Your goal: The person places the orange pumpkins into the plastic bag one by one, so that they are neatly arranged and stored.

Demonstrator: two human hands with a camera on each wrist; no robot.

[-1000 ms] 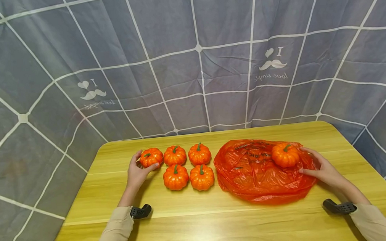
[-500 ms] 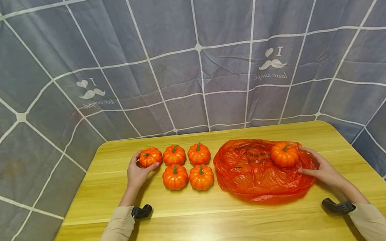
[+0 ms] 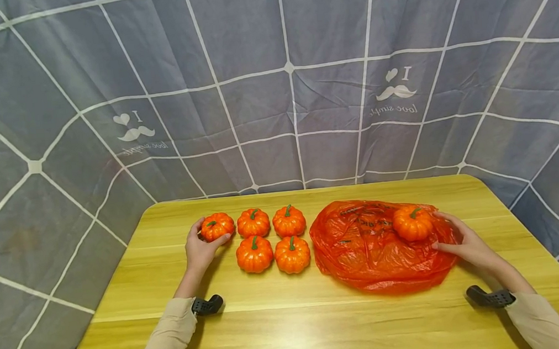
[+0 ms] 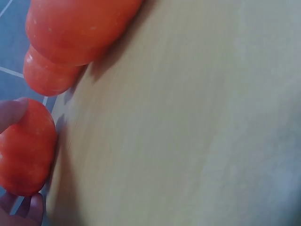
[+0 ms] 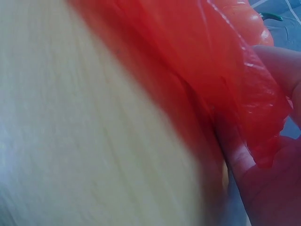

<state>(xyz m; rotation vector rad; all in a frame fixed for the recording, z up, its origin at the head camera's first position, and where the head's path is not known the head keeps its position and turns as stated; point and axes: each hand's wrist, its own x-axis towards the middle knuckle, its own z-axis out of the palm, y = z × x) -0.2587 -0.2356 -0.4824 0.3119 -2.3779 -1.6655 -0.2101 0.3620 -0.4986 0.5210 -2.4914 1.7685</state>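
Left of the bag (image 3: 362, 270), the left hand (image 3: 200, 254) grips a pumpkin (image 3: 217, 227) between thumb and fingers; four more pumpkins (image 3: 254, 255) sit between it and the bag. The right hand (image 3: 471, 245) grasps the bag's right edge, beside a sixth pumpkin (image 3: 413, 225), whether on or in the bag one cannot tell.

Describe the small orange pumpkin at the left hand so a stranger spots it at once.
On the yellow wood-grained table, left of the crinkled red plastic bag, sit two rows of glossy, ribbed pumpkins with green stems. Take the leftmost orange pumpkin in the far row of three. Unlike its neighbours, it has the left hand's grip around it.
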